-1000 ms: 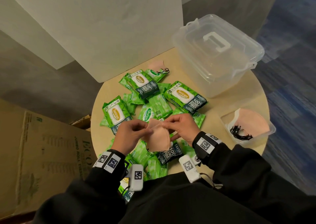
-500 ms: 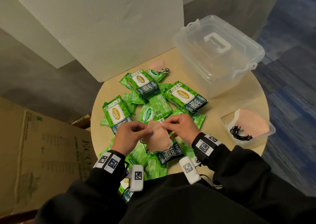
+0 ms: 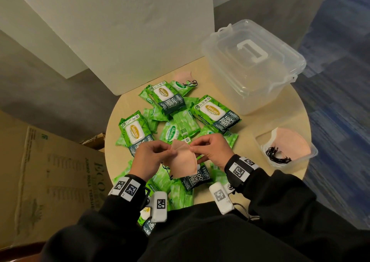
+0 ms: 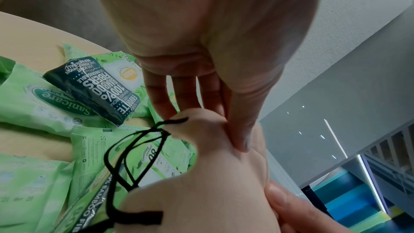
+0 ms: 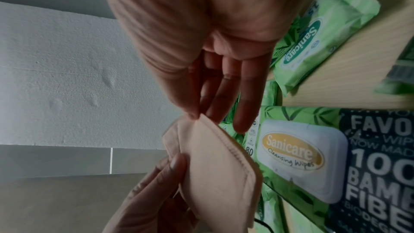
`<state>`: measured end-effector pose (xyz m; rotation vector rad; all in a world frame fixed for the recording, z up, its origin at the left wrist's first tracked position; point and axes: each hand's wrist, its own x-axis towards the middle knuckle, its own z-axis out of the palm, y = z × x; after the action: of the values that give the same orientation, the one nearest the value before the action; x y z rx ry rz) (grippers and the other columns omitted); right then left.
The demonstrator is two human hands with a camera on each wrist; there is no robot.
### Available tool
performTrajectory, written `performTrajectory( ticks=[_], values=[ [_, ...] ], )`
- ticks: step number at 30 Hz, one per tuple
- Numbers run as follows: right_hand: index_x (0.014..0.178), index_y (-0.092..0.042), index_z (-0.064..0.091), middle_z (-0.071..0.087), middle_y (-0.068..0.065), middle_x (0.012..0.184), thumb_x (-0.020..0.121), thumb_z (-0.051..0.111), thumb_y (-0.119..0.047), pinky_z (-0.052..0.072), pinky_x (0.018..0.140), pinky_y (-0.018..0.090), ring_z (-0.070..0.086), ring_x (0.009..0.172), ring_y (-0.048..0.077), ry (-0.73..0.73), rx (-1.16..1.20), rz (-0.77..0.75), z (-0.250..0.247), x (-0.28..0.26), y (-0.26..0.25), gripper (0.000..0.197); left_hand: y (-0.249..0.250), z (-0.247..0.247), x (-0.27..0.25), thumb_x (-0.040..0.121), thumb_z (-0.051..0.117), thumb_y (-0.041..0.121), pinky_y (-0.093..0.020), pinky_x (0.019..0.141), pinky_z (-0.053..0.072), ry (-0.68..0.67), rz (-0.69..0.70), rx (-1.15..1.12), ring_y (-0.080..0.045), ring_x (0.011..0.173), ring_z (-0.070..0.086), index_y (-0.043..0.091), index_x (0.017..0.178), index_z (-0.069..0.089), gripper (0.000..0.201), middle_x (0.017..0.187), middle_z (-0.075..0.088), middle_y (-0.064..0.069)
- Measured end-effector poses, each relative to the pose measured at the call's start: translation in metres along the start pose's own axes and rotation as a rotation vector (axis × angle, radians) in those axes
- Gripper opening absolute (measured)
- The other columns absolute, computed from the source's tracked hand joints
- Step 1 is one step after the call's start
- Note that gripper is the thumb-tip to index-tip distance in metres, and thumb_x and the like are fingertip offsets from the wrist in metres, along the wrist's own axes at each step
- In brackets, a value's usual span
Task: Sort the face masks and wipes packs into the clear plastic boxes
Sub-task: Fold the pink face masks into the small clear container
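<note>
Both hands hold one peach mask (image 3: 183,161) above the pile of green wipes packs (image 3: 176,121) on the round worktop (image 3: 280,121). The left hand (image 3: 152,157) pinches the mask's top edge between thumb and fingers (image 4: 241,127), and the right hand (image 3: 212,151) pinches the same edge just beside it, thumb against forefinger, its other fingers (image 5: 244,112) reaching out loosely past the fold. The mask hangs down from the two pinches, folded flat, with its black ear loops (image 4: 125,162) dangling below on the left side (one strap end lies against the fabric).

To the right, near the worktop's rim, a small open clear box (image 3: 312,155) holds a stack of peach masks with their black loops bunched at the near end. At the far right stands a large clear box (image 3: 250,93) with its lid on and a white handle on top. Another peach mask (image 3: 181,76) lies at the far edge of the pile, partly under a pack. A cardboard carton (image 3: 50,171) stands on the floor to the left.
</note>
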<state>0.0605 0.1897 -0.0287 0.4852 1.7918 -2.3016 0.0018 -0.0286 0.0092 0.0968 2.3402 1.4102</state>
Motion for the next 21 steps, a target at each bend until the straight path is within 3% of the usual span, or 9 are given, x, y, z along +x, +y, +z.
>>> performTrajectory(
  ticks=[6, 10, 14, 18, 21],
  values=[
    [0.088, 0.004, 0.074, 0.067, 0.014, 0.071, 0.082, 0.077, 0.006, 0.06, 0.052, 0.032, 0.066, 0.06, 0.02, 0.017, -0.048, 0.014, -0.01, -0.007, -0.005, 0.007, 0.003, 0.013, -0.002, 0.082, 0.087, 0.019, -0.027, 0.053, 0.045, -0.044, 0.0, 0.061, -0.015, 0.058, 0.055, 0.011, 0.081, 0.075, 0.015, 0.071, 0.068, -0.008],
    [0.089, 0.005, 0.074, 0.067, 0.014, 0.07, 0.083, 0.076, 0.007, 0.059, 0.053, 0.032, 0.066, 0.059, 0.019, 0.057, -0.131, 0.02, -0.038, -0.015, -0.015, 0.007, 0.013, 0.027, -0.002, 0.082, 0.088, 0.024, -0.028, 0.058, 0.05, -0.244, -0.034, 0.123, -0.018, 0.059, 0.062, 0.012, 0.097, 0.071, 0.025, 0.078, 0.076, -0.012],
    [0.08, -0.01, 0.078, 0.07, 0.009, 0.068, 0.081, 0.079, 0.005, 0.06, 0.055, 0.034, 0.067, 0.061, 0.019, 0.147, -0.235, 0.031, -0.092, -0.023, -0.028, 0.015, 0.024, 0.048, 0.004, 0.084, 0.085, 0.013, -0.03, 0.066, 0.046, -0.394, -0.041, 0.174, -0.016, 0.066, 0.064, 0.017, 0.104, 0.071, 0.024, 0.08, 0.077, -0.011],
    [0.076, -0.014, 0.078, 0.07, 0.006, 0.065, 0.08, 0.079, 0.006, 0.059, 0.054, 0.032, 0.064, 0.06, 0.019, 0.239, -0.314, 0.063, -0.154, -0.035, -0.042, 0.02, 0.041, 0.088, 0.009, 0.084, 0.081, 0.008, -0.029, 0.059, 0.045, -0.386, 0.009, 0.202, -0.016, 0.062, 0.063, 0.021, 0.104, 0.066, 0.028, 0.075, 0.076, -0.004],
    [0.08, -0.009, 0.079, 0.073, 0.008, 0.071, 0.079, 0.08, 0.005, 0.063, 0.06, 0.039, 0.067, 0.063, 0.02, 0.318, -0.42, 0.11, -0.201, -0.04, -0.053, 0.013, 0.059, 0.133, 0.009, 0.084, 0.079, 0.007, -0.03, 0.063, 0.052, -0.351, 0.04, 0.172, -0.019, 0.067, 0.071, 0.016, 0.096, 0.063, 0.022, 0.075, 0.077, -0.004]
  ],
)
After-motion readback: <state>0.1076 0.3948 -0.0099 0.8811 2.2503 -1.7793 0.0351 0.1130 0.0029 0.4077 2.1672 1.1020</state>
